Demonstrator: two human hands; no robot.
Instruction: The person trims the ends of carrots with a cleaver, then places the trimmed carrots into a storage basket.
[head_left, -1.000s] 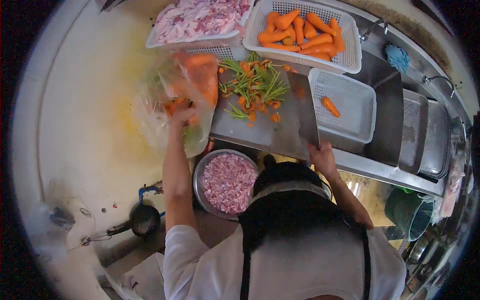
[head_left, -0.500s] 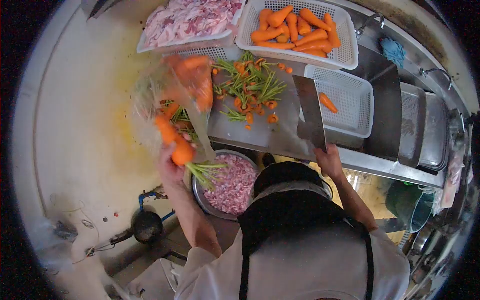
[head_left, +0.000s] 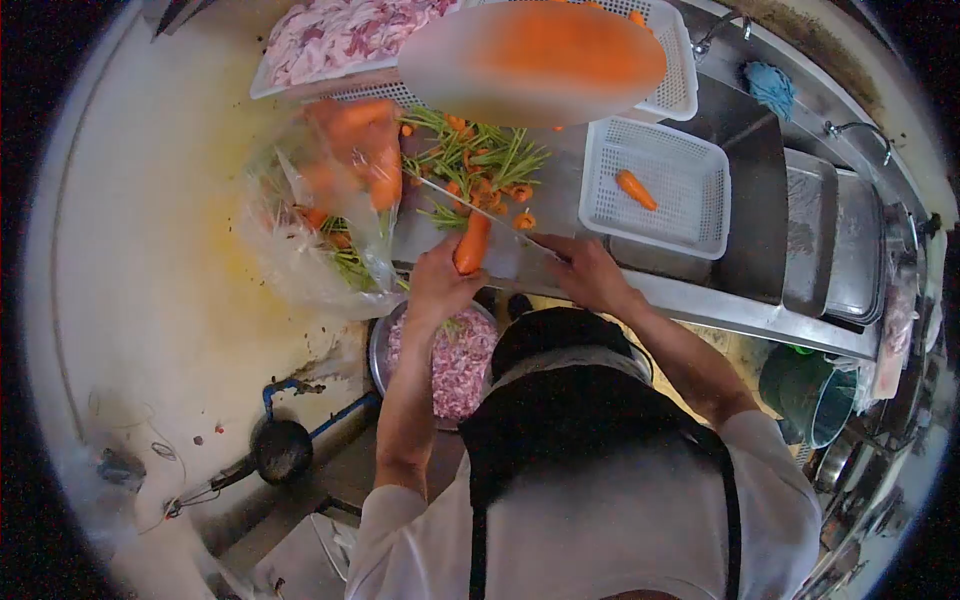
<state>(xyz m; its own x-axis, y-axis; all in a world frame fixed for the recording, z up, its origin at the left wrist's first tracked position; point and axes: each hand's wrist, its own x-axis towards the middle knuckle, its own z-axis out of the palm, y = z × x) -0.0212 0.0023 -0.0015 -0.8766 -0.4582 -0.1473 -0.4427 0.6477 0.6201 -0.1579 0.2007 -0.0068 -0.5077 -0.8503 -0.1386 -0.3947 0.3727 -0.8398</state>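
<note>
As L hand (head_left: 442, 283) brings carrot (head_left: 471, 245) from bag (head_left: 335, 215) to surface (head_left: 566, 165) edge, its grip's snug round near end; R hand (head_left: 588, 272) grips knife (head_left: 487, 212) at far end, cutting prob. underway.

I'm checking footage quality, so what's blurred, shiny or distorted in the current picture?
All in the head view: a smeared oval blurs most of the top carrot basket; highlights streak the plastic bag; fisheye bending curves the outer edges, with black corners; the carrot in the left hand looks fairly clear.
</note>
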